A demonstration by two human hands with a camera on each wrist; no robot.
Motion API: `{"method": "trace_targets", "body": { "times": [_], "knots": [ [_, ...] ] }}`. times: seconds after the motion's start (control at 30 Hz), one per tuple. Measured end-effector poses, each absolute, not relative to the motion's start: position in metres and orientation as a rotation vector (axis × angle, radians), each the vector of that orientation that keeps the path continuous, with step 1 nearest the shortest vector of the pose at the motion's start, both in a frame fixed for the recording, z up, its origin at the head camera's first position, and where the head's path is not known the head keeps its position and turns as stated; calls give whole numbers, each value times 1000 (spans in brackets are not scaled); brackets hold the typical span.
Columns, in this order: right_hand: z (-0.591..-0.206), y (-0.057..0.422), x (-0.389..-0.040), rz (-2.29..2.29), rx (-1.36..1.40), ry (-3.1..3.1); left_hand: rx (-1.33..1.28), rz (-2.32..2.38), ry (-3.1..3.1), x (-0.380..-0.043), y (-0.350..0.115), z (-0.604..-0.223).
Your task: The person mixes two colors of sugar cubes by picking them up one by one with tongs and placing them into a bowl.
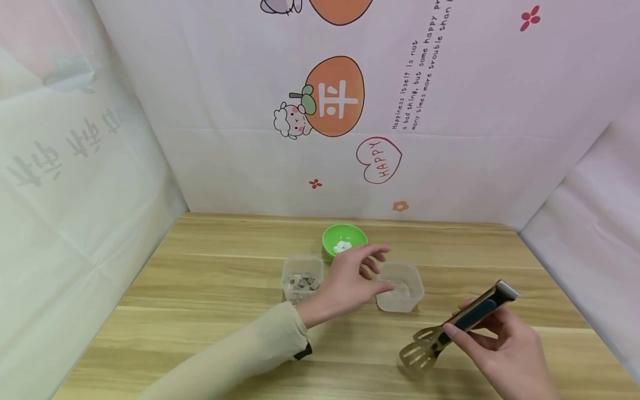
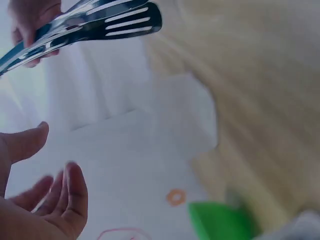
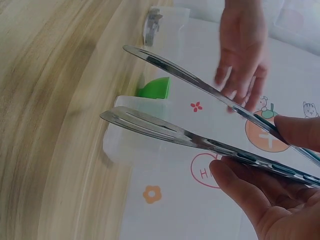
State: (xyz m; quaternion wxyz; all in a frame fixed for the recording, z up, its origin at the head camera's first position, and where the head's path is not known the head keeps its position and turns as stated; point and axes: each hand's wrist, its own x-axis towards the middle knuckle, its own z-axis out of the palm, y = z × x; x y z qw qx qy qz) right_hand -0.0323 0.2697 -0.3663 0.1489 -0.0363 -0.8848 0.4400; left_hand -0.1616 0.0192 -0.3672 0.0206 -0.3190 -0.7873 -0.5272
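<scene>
In the head view my right hand (image 1: 515,347) holds a pair of metal slotted tongs (image 1: 475,312), thumb on one arm and fingers along the other. Their slotted heads point down toward the table, and the right wrist view shows the tong heads (image 3: 145,122) spread apart with nothing between them. My left hand (image 1: 347,283) hovers with thumb and fingers parted and holds nothing. It overlaps the left edge of a clear plastic tub (image 1: 416,286). Behind that hand, a green bowl (image 1: 330,236) contains small white pieces (image 1: 342,246).
Left of my left hand stands another clear tub (image 1: 302,264) with grey chunks (image 1: 304,282) inside, partly covered by my wrist. The wood-grain table (image 1: 215,266) is bounded by a printed white cloth (image 1: 240,166) at the back and cloth at both sides.
</scene>
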Motion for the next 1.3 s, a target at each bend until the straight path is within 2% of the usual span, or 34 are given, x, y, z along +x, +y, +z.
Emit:
{"method": "trace_targets", "body": {
  "times": [0.23, 0.43, 0.6, 0.83, 1.3],
  "knots": [
    [-366, 270, -33, 1261, -99, -2548, -1245, -1456, -2494, -147, -30, -335],
    [-364, 269, -35, 1268, -87, -2550, -1207, -1494, -2464, -146, -71, -327],
    [-362, 266, -39, 1269, -113, -2588, -1043, -1531, -2491, -150, -106, -327],
    [-360, 263, -42, 1282, -100, -2572, -836, -1548, -2573, -154, -138, -341],
    [-351, 260, -44, 1286, -54, -2556, -735, -1494, -2737, -172, -164, -390]
  ]
}}
